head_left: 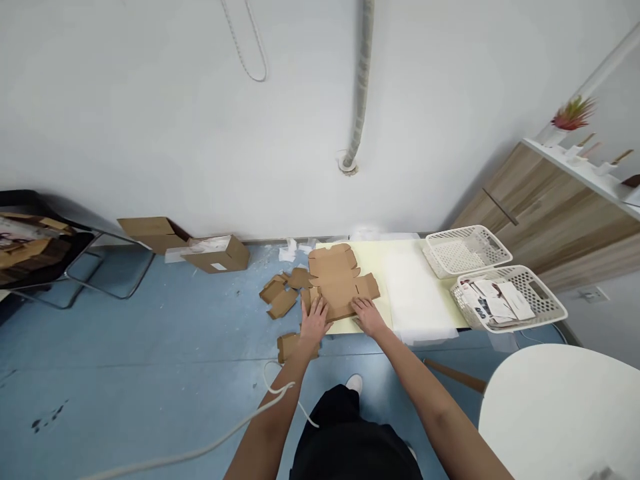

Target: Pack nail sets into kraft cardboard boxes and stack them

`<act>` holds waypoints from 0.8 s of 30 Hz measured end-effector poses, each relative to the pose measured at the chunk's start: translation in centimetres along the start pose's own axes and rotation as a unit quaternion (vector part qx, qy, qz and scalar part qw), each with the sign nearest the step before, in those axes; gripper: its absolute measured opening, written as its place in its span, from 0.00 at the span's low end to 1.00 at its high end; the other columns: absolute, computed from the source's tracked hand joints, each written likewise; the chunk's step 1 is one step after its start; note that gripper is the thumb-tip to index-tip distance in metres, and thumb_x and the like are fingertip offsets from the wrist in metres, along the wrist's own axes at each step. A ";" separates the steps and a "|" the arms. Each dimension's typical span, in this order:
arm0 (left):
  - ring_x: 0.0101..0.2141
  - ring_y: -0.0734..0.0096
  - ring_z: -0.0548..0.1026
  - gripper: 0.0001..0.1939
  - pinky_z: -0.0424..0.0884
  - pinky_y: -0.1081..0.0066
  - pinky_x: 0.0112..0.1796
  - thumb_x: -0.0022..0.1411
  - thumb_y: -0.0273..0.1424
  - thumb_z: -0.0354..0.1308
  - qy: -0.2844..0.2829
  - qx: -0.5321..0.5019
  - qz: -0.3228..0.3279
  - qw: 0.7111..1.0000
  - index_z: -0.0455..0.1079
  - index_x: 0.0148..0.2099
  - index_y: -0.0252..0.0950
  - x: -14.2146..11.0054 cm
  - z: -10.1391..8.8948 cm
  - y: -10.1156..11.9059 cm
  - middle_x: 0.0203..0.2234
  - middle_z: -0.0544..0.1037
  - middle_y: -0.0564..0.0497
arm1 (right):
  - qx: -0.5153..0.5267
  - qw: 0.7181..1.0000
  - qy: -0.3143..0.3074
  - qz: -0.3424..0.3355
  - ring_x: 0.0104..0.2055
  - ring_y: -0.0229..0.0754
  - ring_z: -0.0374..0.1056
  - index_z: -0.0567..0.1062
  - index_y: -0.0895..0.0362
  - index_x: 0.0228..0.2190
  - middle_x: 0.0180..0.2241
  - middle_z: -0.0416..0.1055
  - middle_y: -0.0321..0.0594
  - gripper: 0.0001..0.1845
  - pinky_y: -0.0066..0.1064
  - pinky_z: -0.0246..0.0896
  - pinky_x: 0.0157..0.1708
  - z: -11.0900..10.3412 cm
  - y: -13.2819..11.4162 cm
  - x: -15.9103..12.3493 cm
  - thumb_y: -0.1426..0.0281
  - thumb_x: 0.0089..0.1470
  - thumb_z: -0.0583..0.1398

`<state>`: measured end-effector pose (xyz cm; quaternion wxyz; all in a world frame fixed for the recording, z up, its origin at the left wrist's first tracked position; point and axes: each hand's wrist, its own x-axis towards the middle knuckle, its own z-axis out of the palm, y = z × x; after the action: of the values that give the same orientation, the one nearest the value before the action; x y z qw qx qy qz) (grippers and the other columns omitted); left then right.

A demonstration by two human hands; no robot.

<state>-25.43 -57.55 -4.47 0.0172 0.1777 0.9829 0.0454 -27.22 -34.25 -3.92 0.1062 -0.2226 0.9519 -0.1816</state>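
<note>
A flat, unfolded brown cardboard box blank (339, 279) lies on a pale yellow mat (395, 263) on the blue floor. My left hand (315, 321) rests flat on the blank's near left corner with fingers spread. My right hand (367, 315) presses flat on its near right edge, fingers stretched forward. Several smaller brown cardboard pieces (280, 297) lie on the floor just left of the blank, and one more piece (289, 347) lies under my left wrist.
Two white mesh baskets stand at the right: an empty one (465, 248) and one with printed cards (507, 298). Cardboard boxes (220, 253) sit by the wall. A white round table (565, 413), a wooden cabinet (550, 220), a black chair (45, 247) and a white cord (210, 443) are nearby.
</note>
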 end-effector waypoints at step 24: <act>0.51 0.45 0.70 0.28 0.56 0.42 0.57 0.59 0.54 0.56 -0.051 -0.094 -0.149 0.983 0.73 0.52 0.39 1.1 -0.7 -5.9 0.51 0.71 0.39 | 0.004 0.990 -0.133 0.057 0.60 0.59 0.59 0.78 0.50 0.48 0.60 0.62 0.49 0.30 0.42 0.61 0.54 -2.1 1.1 6.6 0.59 0.41 0.72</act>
<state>-28.56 -62.69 -4.33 0.0902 0.0287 0.9875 0.1256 -34.00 -35.76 -3.19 0.2427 -0.1897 0.9398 -0.1482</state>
